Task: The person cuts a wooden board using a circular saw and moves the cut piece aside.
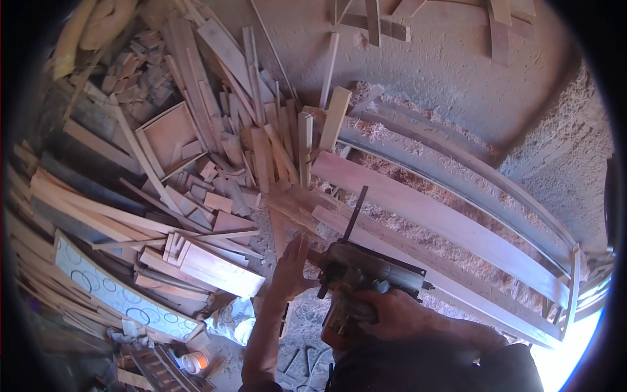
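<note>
Power tool [385, 271], one, right grip [396, 316] clamped on it; left grip [291, 269] alongside, closure unclear.

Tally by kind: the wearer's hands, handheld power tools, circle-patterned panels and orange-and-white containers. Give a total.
Hands: 2 (left hand, right hand)
Handheld power tool, apparently a planer: 1
Circle-patterned panel: 1
Orange-and-white container: 1
Total: 5

Tool [385, 269] blk/gry; plank [437, 225] pinkish; panel [119, 292] lt blue, dk rings.
</note>
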{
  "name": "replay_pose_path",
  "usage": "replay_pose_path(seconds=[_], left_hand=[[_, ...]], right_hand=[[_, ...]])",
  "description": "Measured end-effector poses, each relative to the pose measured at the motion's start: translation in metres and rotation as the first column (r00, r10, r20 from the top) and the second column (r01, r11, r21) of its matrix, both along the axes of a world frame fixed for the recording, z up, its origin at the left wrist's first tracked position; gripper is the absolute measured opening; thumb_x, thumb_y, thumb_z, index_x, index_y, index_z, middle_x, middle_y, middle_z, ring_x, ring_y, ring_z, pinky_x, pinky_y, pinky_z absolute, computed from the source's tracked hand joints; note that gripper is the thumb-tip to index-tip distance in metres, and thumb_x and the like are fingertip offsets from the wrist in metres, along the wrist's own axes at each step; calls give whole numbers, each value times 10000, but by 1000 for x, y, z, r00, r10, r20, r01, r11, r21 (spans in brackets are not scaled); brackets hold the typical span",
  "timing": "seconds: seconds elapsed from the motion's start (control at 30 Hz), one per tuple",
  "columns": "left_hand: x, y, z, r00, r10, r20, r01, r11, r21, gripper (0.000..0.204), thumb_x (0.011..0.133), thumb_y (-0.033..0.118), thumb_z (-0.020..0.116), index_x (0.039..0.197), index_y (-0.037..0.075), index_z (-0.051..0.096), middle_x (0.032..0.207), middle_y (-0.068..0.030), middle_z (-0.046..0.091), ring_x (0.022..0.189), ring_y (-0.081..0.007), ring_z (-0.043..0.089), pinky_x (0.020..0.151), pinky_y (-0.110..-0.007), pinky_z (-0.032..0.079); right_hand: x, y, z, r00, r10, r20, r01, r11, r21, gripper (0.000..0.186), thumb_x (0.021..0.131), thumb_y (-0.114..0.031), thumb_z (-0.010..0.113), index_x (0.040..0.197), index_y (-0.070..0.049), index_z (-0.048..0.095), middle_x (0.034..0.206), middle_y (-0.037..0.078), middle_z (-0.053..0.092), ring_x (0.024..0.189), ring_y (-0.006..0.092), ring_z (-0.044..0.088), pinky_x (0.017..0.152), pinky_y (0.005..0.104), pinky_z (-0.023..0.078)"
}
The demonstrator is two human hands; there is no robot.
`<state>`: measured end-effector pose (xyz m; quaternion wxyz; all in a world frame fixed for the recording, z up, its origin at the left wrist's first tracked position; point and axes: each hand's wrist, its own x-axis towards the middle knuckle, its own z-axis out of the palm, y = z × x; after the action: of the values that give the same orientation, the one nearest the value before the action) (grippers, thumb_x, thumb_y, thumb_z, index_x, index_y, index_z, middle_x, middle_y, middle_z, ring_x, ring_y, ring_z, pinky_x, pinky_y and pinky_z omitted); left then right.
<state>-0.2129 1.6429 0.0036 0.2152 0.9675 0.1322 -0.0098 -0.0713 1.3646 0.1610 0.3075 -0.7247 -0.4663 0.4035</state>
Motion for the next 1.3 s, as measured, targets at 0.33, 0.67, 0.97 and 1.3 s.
replay_pose_path(seconds=[0.33,0.67,0.97,1.3], left_hand=[[99,98,-54,927,-373,28,371,926,66,1189,650,317,907,1614,45,267,1657,-221,298,1515,-458,306,1208,-537,345],[144,144,-69,853,-520,-56,494,836,-237,817,783,284,825,1484,49,478,1496,-197,531,1375,-370,527,1139,-480,431],[146,158,-114,841,-507,-187,318,744,-587,726,719,159,871,1367,71,555,1331,-176,635,1270,-373,609,1051,-449,505],[168,142,-70,895,-374,-242,101,699,-708,632,795,252,857,1339,105,572,1192,-149,669,1025,-296,708,932,-409,544]], right_hand=[[20,86,-2,993,-51,-111,41,995,-92,536,871,-188,676,1378,-78,539,984,267,707,900,479,723,851,563,599],[43,135,-15,954,-299,-30,301,948,102,545,866,-143,637,1399,-66,552,1015,209,724,750,410,742,688,524,631],[58,150,-16,931,-345,-117,347,938,-6,501,882,-166,644,1370,-65,587,1026,251,703,909,433,722,800,533,593],[64,146,-23,942,-315,-113,314,949,-21,474,912,-211,653,1359,-60,599,1084,229,704,936,421,725,826,528,587]])
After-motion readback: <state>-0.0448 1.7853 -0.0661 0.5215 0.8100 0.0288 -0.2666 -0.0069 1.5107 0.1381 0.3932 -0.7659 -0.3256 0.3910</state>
